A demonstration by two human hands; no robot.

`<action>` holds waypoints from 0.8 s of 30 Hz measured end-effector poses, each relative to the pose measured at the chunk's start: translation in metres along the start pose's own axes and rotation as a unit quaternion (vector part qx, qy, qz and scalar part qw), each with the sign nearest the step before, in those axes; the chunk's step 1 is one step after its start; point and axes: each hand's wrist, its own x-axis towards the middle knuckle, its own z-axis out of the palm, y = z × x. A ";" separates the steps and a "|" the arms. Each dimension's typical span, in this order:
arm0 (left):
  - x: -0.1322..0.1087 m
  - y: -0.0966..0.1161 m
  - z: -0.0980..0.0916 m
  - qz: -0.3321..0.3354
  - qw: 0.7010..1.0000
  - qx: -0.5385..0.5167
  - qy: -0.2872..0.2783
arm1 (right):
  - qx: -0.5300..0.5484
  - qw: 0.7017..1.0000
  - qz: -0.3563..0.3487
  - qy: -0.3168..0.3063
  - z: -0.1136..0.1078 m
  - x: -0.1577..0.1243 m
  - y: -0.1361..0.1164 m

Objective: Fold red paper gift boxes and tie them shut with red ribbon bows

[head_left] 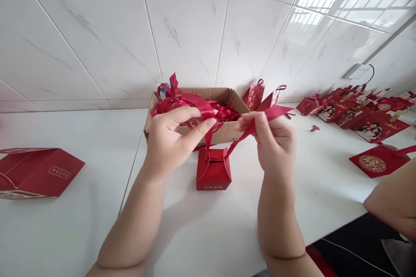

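Note:
A small red gift box (213, 177) stands upright on the white counter in front of me, with a red ribbon (239, 137) threaded through its top. My left hand (178, 136) pinches one end of this ribbon between thumb and fingers, above and left of the box. Up to the right, my right hand (271, 138) pinches the other end, whose tip sticks out past the fingers. Both ribbon ends rise from the box in a V. Behind the hands, a cardboard box (191, 136) holds a heap of loose red ribbons (227, 111).
A larger red box (48, 173) lies at the left. Several finished-looking red boxes (344, 110) crowd the right side, near a red box with a gold emblem (373, 161). Another person's arm (394, 199) reaches in at the right edge. A tiled wall (188, 30) bounds the counter.

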 end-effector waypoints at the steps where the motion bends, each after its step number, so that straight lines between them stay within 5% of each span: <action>1: 0.000 -0.001 0.001 0.000 1.000 -0.013 -0.003 | 0.009 0.999 0.024 -0.024 0.001 0.000 0.000; 6: 0.000 -0.001 0.002 -0.007 0.999 -0.030 -0.040 | 0.015 0.997 0.040 -0.066 0.008 -0.003 0.001; 15: -0.007 0.011 0.008 -0.011 0.989 -0.131 -0.068 | -0.022 0.999 -0.034 -0.013 0.009 -0.007 -0.004; 24: -0.011 0.020 0.011 0.011 0.992 -0.105 -0.071 | -0.007 0.999 -0.046 -0.006 0.006 -0.009 -0.012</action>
